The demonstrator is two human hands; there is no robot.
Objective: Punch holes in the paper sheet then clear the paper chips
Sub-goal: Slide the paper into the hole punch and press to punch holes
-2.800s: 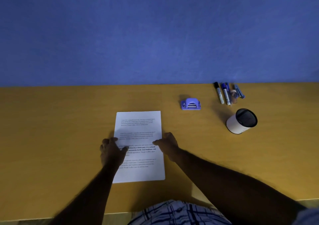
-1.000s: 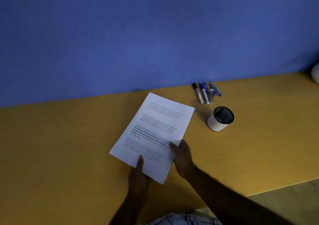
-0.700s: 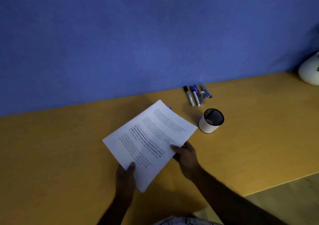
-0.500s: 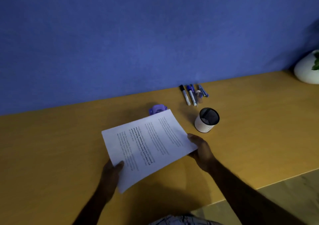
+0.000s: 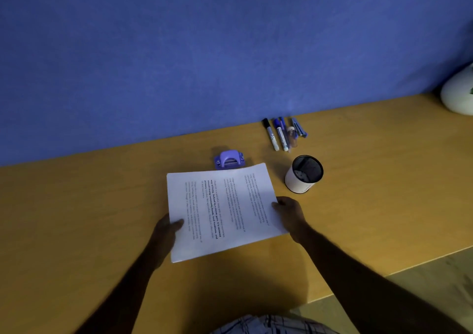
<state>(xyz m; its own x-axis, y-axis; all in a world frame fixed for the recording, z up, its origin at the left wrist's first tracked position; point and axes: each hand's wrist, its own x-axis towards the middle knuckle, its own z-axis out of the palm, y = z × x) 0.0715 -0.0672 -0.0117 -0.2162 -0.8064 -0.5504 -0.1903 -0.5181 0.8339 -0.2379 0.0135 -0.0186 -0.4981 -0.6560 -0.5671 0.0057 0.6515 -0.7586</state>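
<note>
Paper sheet (image 5: 222, 205) rotated sideways, long edge toward hole punch (image 5: 230, 159). Left hand (image 5: 166, 231) and right hand (image 5: 290, 212) pinch its ends; I should feed squarely.

The person holds the printed paper sheet (image 5: 222, 205) turned sideways above the yellow counter (image 5: 76, 205), the left hand (image 5: 165, 231) pinching its left edge with the thumb on top and the right hand (image 5: 290, 212) gripping the right edge. The sheet's far edge meets the front of the purple hole punch (image 5: 229, 159). To the right stands a mesh pen cup (image 5: 303, 175), with markers (image 5: 280, 134) lying by the blue wall (image 5: 204, 52).
</note>
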